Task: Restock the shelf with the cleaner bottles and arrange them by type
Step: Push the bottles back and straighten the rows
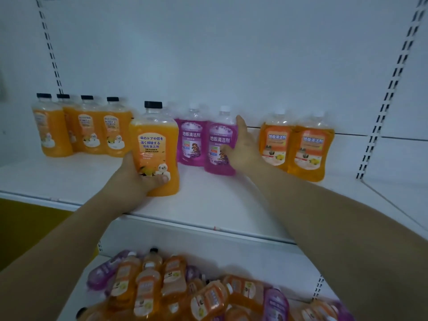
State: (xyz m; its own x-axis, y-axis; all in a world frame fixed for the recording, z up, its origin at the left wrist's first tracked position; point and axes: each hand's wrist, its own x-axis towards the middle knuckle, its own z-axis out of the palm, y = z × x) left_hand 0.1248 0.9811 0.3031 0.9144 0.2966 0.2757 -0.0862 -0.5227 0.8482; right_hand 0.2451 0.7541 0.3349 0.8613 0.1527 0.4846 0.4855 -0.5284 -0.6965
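The orange plastic cleaner bottle with a black cap (154, 147) is standing upright at the centre of the frame, on the front part of the white metal shelf (208, 200). The left hand (136, 176) is gripping its lower half, the thumb lying across the bottom of the label and the fingers wrapping out of sight behind. Just right of it, the right hand (243, 149) is clasping a purple plastic cleaner bottle with a clear cap (218, 140), thumb pressing on the label and one finger reaching up its right side; the other fingertips are hiding behind the bottle. A second purple bottle (191, 140) is standing just beside, partly behind the held orange one. At centre left, four matching black-capped orange bottles (85, 128) are crowding together at the back, overlapping so the second from the left is mostly covered. At centre right, two amber bottles with white caps (293, 144) are standing touching, their caps fading into the white back panel (220, 54). Slotted white uprights (391, 84) are running down both sides. Along the bottom edge, a blurred heap of orange and purple bottles (185, 290) is lying on the lower shelf, cut off by the frame.
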